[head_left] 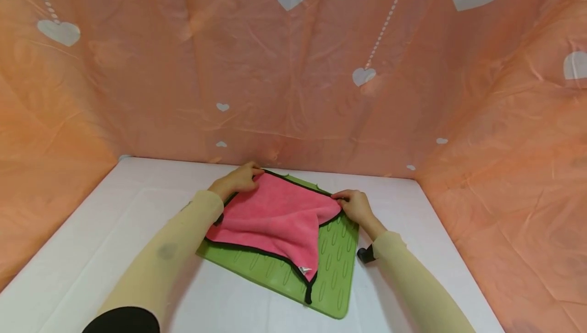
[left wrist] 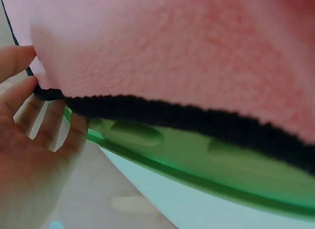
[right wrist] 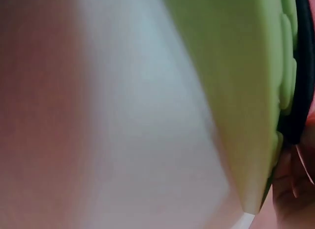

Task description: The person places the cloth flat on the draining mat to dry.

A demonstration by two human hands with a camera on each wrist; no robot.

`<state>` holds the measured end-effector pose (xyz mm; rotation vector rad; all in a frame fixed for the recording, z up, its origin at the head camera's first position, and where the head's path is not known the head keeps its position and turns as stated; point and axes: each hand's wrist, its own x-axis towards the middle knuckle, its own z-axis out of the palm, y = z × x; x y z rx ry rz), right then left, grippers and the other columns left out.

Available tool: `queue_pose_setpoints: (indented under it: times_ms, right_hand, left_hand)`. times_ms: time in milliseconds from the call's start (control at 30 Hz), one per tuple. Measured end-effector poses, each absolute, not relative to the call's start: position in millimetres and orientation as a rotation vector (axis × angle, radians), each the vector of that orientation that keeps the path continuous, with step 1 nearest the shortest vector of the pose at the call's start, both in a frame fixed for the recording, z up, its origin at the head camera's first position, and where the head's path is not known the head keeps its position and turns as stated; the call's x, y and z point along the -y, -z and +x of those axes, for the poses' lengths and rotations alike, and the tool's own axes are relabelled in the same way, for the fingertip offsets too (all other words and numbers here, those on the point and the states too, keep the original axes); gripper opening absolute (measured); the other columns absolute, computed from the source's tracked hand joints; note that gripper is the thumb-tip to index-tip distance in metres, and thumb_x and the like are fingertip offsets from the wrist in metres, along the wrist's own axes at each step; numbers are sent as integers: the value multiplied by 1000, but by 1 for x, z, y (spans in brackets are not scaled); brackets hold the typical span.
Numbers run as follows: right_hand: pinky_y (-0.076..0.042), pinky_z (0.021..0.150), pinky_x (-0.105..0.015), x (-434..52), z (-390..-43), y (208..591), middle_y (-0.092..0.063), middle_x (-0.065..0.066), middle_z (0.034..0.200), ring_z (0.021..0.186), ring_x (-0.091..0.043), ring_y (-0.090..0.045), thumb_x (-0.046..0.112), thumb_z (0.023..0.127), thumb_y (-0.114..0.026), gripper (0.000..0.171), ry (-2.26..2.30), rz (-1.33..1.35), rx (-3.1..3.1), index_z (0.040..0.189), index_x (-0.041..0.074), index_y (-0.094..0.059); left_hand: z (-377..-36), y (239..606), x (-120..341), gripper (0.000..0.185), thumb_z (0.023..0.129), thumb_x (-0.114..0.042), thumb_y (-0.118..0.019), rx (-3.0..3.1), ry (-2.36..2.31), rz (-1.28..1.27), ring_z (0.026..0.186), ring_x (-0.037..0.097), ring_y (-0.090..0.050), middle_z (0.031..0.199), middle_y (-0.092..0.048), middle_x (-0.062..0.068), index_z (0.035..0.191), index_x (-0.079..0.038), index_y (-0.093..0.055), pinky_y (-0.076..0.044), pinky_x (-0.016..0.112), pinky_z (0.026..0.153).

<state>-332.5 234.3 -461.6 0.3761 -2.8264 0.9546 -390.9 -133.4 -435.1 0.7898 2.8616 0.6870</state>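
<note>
Pinching two corners of the pink cloth, my hands work at the far side of the green mat. My left hand grips the far corner between thumb and fingers; the left wrist view shows the black-trimmed hem caught against the fingertips, with the remaining fingers spread loosely beneath. My right hand nips the right corner where the hem meets the mat's right edge; its wrist view is too blurred to confirm finger positions.

The cloth lies on the mat, partly doubled over, with one flap and its small white tag trailing toward the near corner. To do this step well, I judge that both corners should be kept taut and level, so the hem runs straight and the fold falls square rather than skewed.

The mat sits diagonally on the white counter, its near corner closest to me. Bare counter lies left and near of the mat. The heart-printed orange curtain closes in just beyond the far corner and on both sides, so far-side clearance is tight.
</note>
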Motion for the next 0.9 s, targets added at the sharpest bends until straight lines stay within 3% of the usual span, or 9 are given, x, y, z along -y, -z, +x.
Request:
queue_pose_setpoints:
  times_ms: [567,900]
  right_hand:
    - [-50,104,-55,-233,-333,461,-74,-21,116,118,-42,-65,-6,95,-61,24,-956,440,2818,110,0,-80]
    - [-51,102,-55,-238,-320,450,-68,-24,128,117,-41,-65,1,98,-60,29,-960,451,2836,123,0,-75]
  left_hand:
    - [-393,436,131,56,92,-7,-57,-2838,-575,679,141,50,-39,151,-44,29,146,7,-54,-35,52,117]
    - [-384,435,141,53,92,-4,-59,-2852,-715,810,136,49,-46,143,-45,38,141,15,-53,-39,52,115]
